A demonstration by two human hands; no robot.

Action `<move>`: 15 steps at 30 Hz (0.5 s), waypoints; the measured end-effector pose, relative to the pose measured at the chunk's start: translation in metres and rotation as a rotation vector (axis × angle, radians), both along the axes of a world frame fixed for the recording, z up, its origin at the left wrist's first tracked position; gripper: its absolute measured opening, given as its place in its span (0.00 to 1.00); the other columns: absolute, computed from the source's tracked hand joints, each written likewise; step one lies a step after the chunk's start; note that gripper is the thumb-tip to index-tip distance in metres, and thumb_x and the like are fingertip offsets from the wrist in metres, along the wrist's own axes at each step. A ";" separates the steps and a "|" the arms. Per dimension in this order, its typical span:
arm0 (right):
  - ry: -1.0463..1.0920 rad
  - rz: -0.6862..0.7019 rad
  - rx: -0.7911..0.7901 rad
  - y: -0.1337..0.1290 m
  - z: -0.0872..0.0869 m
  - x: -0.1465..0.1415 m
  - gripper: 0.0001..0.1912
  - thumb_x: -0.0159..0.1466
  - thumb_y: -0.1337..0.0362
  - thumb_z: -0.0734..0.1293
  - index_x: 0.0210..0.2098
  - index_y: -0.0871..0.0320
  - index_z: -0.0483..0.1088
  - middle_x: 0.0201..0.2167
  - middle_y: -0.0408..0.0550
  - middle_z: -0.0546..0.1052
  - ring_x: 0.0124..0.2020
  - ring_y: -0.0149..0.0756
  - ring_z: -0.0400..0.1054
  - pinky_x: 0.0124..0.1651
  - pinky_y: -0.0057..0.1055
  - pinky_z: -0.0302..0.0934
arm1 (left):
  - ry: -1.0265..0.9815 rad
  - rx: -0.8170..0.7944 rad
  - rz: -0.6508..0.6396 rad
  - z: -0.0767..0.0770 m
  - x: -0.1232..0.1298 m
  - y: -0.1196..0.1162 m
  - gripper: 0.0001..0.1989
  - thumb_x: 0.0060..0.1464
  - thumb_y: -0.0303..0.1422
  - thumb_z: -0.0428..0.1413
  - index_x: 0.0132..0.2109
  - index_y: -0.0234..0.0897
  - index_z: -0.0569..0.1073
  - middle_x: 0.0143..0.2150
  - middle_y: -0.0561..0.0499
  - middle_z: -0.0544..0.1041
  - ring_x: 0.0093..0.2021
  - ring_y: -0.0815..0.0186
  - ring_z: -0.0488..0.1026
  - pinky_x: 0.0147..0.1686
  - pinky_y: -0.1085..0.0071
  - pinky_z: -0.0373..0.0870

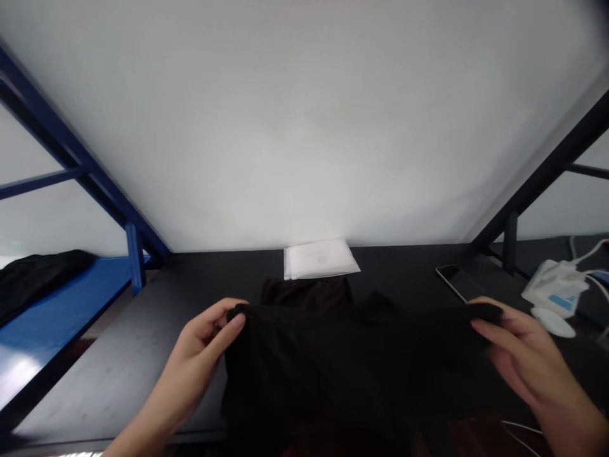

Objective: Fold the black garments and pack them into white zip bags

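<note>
A black piece of clothing [323,368] hangs stretched between my two hands, its top edge pulled nearly straight. My left hand [204,343] pinches one upper corner between thumb and fingers. The opposite corner is gripped by my right hand [518,349], thumb in front and fingers behind. What kind of garment it is I cannot tell, as its folds blend into the dark surface. Behind it, another dark folded cloth [307,293] lies on the table, partly hidden. Beyond that rests a flat white plastic packet [321,259] against the wall.
The black tabletop [204,273] meets a white wall [309,127]. A phone [454,281] lies near my right hand, beside white cables and a white packaged item [556,289]. Slanted metal frames flank both sides; the left one is blue [90,165]. Dark fabric [42,273] lies on a blue surface at left.
</note>
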State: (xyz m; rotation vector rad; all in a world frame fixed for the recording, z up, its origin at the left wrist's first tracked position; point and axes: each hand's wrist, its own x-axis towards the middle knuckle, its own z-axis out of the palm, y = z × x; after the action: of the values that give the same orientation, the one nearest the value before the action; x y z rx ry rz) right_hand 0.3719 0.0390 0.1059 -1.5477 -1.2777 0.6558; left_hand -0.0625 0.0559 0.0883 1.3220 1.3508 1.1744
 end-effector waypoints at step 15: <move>0.112 0.246 -0.450 0.018 -0.047 -0.024 0.27 0.55 0.42 0.72 0.45 0.56 0.74 0.33 0.49 0.82 0.33 0.45 0.78 0.30 0.33 0.69 | 0.339 -0.032 -0.266 -0.038 -0.030 -0.002 0.26 0.59 0.38 0.57 0.64 0.42 0.72 0.49 0.45 0.81 0.39 0.60 0.81 0.41 0.66 0.81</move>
State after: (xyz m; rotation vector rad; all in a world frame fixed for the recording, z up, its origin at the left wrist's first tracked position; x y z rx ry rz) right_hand 0.3482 0.0571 0.0587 -1.6907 -1.3045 1.2387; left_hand -0.0923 0.0537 0.0506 1.6733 1.3677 0.7699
